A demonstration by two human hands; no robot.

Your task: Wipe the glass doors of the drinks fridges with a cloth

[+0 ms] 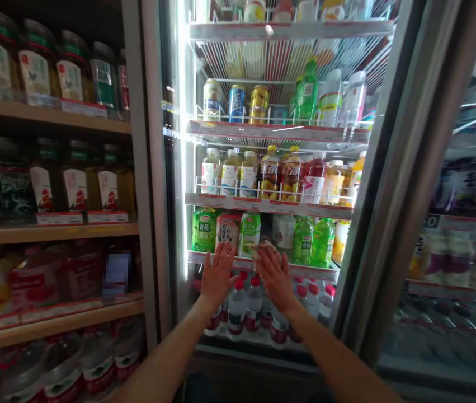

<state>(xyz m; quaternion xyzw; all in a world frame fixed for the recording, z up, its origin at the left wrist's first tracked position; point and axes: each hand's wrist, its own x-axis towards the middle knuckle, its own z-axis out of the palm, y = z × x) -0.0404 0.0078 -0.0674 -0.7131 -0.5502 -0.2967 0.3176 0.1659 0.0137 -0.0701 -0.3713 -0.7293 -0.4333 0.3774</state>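
Both of my arms reach forward toward a lit drinks fridge [187, 112], whose glass carries small reflections. My left hand [216, 275] is raised flat with its fingers stretched out and holds nothing, in front of a pink drink bottle [227, 225]. Beside it, my right hand [276, 279] is also flat with fingers extended. A pale, crumpled-looking patch [265, 246] shows at its fingertips; whether it is a cloth or a reflection I cannot tell. Around the hands are a green bottle [249, 234] and red-capped water bottles [238, 308]. Whether the palms touch the glass is unclear.
Wooden shelves [53, 230] with large bottles stand at the left. The fridge's upper shelves hold cans [236, 103] and tea bottles [270, 173]. A thick metal door frame [409, 184] rises at the right, with another drinks section [451, 252] beyond it.
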